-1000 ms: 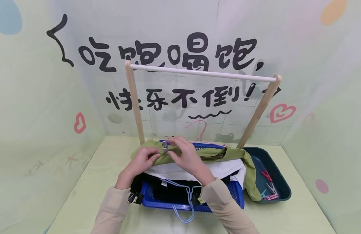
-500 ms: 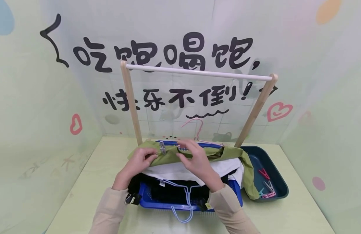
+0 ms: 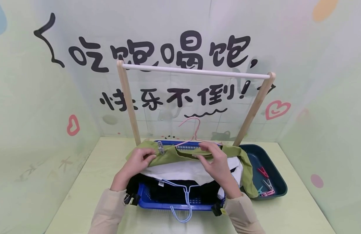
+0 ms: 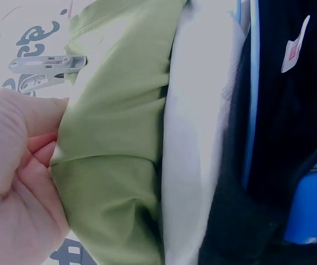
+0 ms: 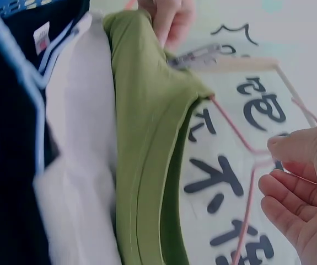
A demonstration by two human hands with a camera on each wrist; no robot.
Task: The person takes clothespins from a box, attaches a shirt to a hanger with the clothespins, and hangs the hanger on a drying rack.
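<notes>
L hand pinches the upper edge of the green garment btwn thumb & fingers, next to a grey peg clipped on that edge. R hand is held w/ thumb apart from fingers at the garment's gaping edge; wrist view shows nothing in its grip, pink hanger just beside. One hanger arm meets the garment's edge nr the peg. Garment lies across a blue basket, over white cloth; R end hangs down by a dark tub w/ coloured pegs. Blue hanger & black cloth in front; wood-legged rack w/ white bar behind.
</notes>
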